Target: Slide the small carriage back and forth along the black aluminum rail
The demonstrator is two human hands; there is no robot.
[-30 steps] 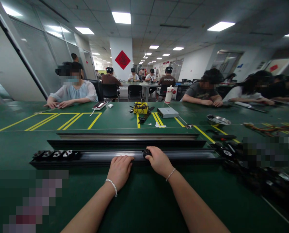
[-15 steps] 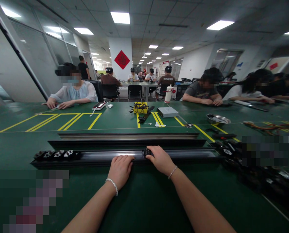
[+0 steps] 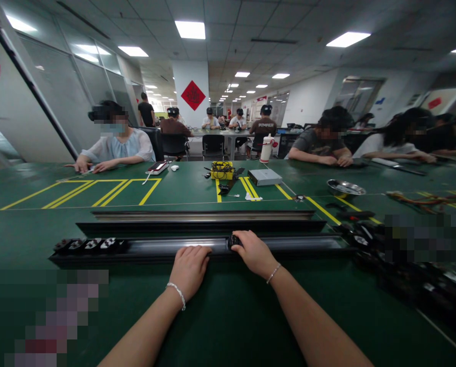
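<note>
A long black channel [image 3: 151,248] with a shiny inner face lies across the green table before me. My left hand [image 3: 191,266] holds its near edge around the middle, fingers together over the rim. Just to the right, my right hand [image 3: 253,250] pinches a small black part [image 3: 234,240] inside the channel; my fingers hide much of it. Several similar black parts with light metal pieces [image 3: 92,244] sit in a row at the channel's left end. Behind it, parallel, lie a second black channel [image 3: 197,227] and a grey-brown strip [image 3: 205,216].
Many black parts [image 3: 407,275] are heaped at the right. Farther back stand a metal bowl [image 3: 346,187], a grey box [image 3: 265,177], a yellow box with black cables [image 3: 222,171] and a white bottle [image 3: 266,149]. Co-workers sit across the table; a blurred patch covers the lower left.
Both hands keep their places on the channel and the small black part. The camera view has shifted very slightly. In the background, a standing person has moved to the right.
</note>
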